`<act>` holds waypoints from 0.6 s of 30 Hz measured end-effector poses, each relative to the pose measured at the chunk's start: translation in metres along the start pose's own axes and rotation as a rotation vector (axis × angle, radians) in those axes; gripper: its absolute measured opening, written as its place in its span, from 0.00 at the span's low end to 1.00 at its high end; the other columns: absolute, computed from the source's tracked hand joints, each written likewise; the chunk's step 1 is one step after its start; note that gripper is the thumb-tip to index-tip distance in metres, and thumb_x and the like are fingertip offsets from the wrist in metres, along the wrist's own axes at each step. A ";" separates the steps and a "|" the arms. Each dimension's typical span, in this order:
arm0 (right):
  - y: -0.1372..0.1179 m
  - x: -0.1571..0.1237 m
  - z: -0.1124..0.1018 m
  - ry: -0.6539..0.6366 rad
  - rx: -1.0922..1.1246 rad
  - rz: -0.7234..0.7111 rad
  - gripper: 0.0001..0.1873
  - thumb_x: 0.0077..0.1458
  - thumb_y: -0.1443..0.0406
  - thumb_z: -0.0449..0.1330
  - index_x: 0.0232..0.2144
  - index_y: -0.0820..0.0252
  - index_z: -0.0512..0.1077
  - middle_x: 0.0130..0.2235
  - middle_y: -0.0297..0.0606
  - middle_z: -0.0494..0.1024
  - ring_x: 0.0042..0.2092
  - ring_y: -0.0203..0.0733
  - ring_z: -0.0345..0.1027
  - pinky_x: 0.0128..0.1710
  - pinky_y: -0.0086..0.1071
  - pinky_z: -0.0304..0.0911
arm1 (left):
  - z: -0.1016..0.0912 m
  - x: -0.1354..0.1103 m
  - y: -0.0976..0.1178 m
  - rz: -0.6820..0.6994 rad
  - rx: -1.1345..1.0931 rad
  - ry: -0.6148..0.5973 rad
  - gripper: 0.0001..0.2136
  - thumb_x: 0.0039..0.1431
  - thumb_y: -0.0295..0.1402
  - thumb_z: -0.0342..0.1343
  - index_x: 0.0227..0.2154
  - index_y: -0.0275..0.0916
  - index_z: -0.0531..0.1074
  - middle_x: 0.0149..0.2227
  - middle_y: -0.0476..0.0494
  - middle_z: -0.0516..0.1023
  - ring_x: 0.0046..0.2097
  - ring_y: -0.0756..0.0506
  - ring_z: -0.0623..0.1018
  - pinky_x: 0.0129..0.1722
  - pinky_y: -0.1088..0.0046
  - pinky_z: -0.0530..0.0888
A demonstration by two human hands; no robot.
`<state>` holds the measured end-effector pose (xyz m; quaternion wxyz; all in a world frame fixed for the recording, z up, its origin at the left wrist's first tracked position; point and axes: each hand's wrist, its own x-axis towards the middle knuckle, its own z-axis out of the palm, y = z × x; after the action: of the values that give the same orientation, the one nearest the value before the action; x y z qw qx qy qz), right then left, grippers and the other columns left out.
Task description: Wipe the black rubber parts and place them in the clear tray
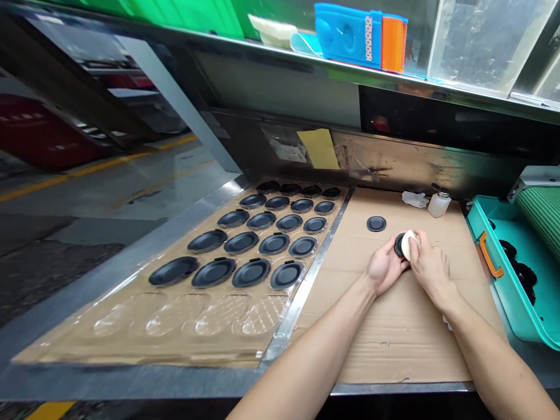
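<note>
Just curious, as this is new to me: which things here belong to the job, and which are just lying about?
Likely the job: left hand, right hand, black disc, white pad, tray of discs.

Likely just lying about: yellow paper, blue case.

Discs (pixel 241 242) in a blister tray (pixel 175 344) on the left, cardboard sheet (pixel 402 344) centre, crate (pixel 520 303) right, shelf (pixel 341 67) behind

We see matt black discs (pixel 214 272) in a glossy clear plastic tray (pixel 219 315) at nine o'clock, a bright steel strip (pixel 307 280) beside rough corrugated cardboard (pixel 402 344) at six, and a shiny teal plastic bin (pixel 511 274) at three.
</note>
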<state>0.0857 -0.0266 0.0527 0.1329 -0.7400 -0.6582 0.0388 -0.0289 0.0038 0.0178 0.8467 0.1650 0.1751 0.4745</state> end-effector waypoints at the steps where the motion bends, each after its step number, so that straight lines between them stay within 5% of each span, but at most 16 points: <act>1: -0.001 0.000 0.000 -0.018 0.020 -0.046 0.24 0.71 0.53 0.43 0.63 0.49 0.63 0.38 0.47 0.81 0.37 0.50 0.77 0.38 0.35 0.63 | 0.001 -0.001 0.000 0.004 -0.004 0.008 0.18 0.73 0.38 0.41 0.49 0.38 0.74 0.55 0.37 0.77 0.57 0.41 0.76 0.61 0.61 0.69; 4: 0.000 0.001 -0.002 -0.070 0.042 -0.162 0.24 0.70 0.52 0.45 0.64 0.43 0.63 0.38 0.43 0.81 0.37 0.48 0.76 0.39 0.35 0.64 | 0.001 -0.001 0.000 -0.001 -0.010 0.011 0.18 0.72 0.39 0.41 0.48 0.36 0.75 0.55 0.35 0.78 0.58 0.39 0.76 0.63 0.57 0.67; 9: 0.001 0.006 -0.001 -0.003 -0.007 -0.006 0.29 0.70 0.50 0.43 0.69 0.47 0.57 0.36 0.48 0.81 0.37 0.51 0.76 0.41 0.39 0.66 | 0.000 0.000 0.000 -0.014 0.063 0.047 0.20 0.73 0.37 0.41 0.50 0.32 0.75 0.53 0.33 0.79 0.58 0.39 0.76 0.63 0.57 0.67; 14: -0.002 0.002 0.001 -0.125 -0.069 -0.157 0.29 0.70 0.49 0.44 0.69 0.40 0.55 0.38 0.48 0.82 0.37 0.53 0.77 0.40 0.41 0.67 | -0.003 0.001 0.002 -0.013 0.017 0.073 0.19 0.72 0.38 0.42 0.51 0.32 0.74 0.53 0.31 0.79 0.57 0.38 0.77 0.63 0.55 0.68; 18: -0.004 0.002 -0.002 -0.046 -0.133 0.008 0.30 0.71 0.50 0.40 0.71 0.45 0.52 0.38 0.49 0.81 0.39 0.52 0.77 0.40 0.40 0.67 | -0.004 0.001 0.002 0.002 0.053 0.065 0.19 0.72 0.37 0.43 0.52 0.30 0.74 0.53 0.30 0.79 0.57 0.39 0.77 0.62 0.57 0.69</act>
<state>0.0825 -0.0241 0.0563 0.0681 -0.7488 -0.6591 0.0125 -0.0311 0.0060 0.0151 0.8354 0.1722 0.2149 0.4757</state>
